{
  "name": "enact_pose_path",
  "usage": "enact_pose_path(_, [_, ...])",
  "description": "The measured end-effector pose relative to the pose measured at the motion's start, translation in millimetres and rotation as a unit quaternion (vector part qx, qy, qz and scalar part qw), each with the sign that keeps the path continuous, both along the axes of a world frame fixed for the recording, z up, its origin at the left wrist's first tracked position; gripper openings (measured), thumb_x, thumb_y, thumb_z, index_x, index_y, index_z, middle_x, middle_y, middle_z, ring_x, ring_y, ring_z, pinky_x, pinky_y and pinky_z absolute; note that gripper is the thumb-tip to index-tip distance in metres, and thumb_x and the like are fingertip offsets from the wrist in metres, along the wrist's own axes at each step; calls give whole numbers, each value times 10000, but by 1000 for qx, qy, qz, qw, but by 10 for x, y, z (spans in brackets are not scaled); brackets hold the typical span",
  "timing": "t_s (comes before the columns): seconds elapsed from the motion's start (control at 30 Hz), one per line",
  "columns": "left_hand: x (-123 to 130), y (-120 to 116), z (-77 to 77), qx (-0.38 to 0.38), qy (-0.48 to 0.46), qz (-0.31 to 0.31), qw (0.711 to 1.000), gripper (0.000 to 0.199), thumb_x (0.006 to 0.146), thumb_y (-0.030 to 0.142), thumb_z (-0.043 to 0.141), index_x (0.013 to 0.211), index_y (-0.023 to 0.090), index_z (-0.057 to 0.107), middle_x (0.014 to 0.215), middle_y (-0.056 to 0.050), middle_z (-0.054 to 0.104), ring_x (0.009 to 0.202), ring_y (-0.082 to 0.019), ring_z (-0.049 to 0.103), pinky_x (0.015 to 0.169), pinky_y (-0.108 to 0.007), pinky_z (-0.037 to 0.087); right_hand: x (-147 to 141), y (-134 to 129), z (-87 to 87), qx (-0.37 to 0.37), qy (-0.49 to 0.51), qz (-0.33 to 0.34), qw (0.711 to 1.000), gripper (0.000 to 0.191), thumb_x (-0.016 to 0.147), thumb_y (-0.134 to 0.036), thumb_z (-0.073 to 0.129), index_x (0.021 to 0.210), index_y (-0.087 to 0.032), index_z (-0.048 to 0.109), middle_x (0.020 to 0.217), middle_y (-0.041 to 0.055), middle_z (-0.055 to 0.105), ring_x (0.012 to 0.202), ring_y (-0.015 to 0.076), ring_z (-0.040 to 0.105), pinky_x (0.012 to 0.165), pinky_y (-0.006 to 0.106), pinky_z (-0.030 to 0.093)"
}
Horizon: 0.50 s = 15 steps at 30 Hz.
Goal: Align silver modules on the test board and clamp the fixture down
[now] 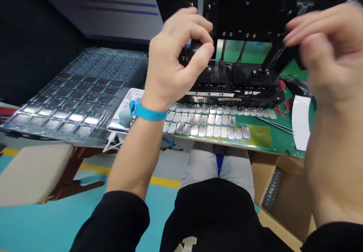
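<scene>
My left hand (180, 51), with a blue wrist strap (150, 110), curls its fingers and thumb around a dark rounded handle (195, 47) at the left of the black test fixture (249, 13). At the upper right, my right hand (331, 44) is partly blurred. Its fingers are bent and held together beside the fixture's right end, and whatever lies inside them is hidden. Below the fixture, rows of small silvery plates (211, 119) with yellow dots lie on the green mat (283, 140).
Stacked clear trays (85, 89) of square parts stand at left, beneath a monitor (104, 6). A white device (127, 106) sits beside them. Tweezers (276, 125), red wires (283, 110) and a curved white piece (301, 123) lie right. An open cardboard box (292, 191) is below.
</scene>
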<state>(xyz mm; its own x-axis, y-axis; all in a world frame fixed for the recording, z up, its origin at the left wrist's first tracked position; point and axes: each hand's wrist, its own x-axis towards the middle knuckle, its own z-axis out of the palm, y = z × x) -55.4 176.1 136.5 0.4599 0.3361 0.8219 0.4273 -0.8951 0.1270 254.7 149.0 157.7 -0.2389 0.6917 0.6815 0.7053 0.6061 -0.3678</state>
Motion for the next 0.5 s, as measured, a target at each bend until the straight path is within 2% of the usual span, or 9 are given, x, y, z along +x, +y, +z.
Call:
enact_pose_path(0.07, [98, 157, 18, -15, -16, -23, 999, 433, 1022, 521, 433, 801, 168, 553, 874, 11, 629, 1032, -110, 633, 1130, -452, 456, -66, 128, -7, 36, -45, 56, 997, 455, 933, -476, 465, 673, -133, 611, 787, -67, 658, 959, 90, 648, 1011, 379, 419])
enact_pose_path(0.1, [147, 199, 3, -14, -42, -31, 999, 461, 1016, 546, 435, 735, 187, 502, 801, 23, 600, 988, -104, 632, 1126, -431, 465, -105, 167, -51, 58, -45, 55, 996, 441, 945, -424, 497, 603, -149, 547, 716, -61, 627, 887, 75, 647, 1033, 384, 426])
enact_pose_path(0.2, [268, 248, -86, 12, -112, -52, 992, 506, 999, 575, 473, 652, 211, 417, 722, 41, 543, 907, -86, 615, 1129, -372, 457, -263, 237, -239, 137, 47, -40, 989, 462, 992, -216, 468, 550, -255, 338, 628, -16, 537, 716, 64, 610, 999, 392, 498])
enact_pose_path(0.27, [328, 262, -136, 32, -148, -57, 987, 526, 1008, 574, 453, 626, 217, 392, 695, 43, 512, 828, -75, 594, 1104, -346, 467, -392, 267, -327, 201, 135, -61, 968, 472, 1002, -137, 345, 564, -302, 276, 552, -10, 445, 631, 72, 567, 938, 400, 535])
enact_pose_path(0.37, [402, 278, -159, 59, -189, -58, 979, 508, 1016, 490, 478, 600, 221, 367, 641, 42, 457, 728, -88, 563, 1012, -347, 509, -541, 302, -354, 268, 234, -9, 934, 435, 931, -118, 282, 535, -296, 293, 484, -25, 330, 558, 94, 518, 850, 423, 556])
enact_pose_path(0.5, [495, 253, -147, 85, -235, -58, 967, 464, 993, 388, 516, 585, 222, 371, 593, 43, 421, 644, -107, 524, 918, -374, 542, -576, 326, -325, 277, 291, 66, 913, 309, 802, -126, 411, 510, -218, 367, 477, -37, 331, 561, 110, 555, 835, 429, 530])
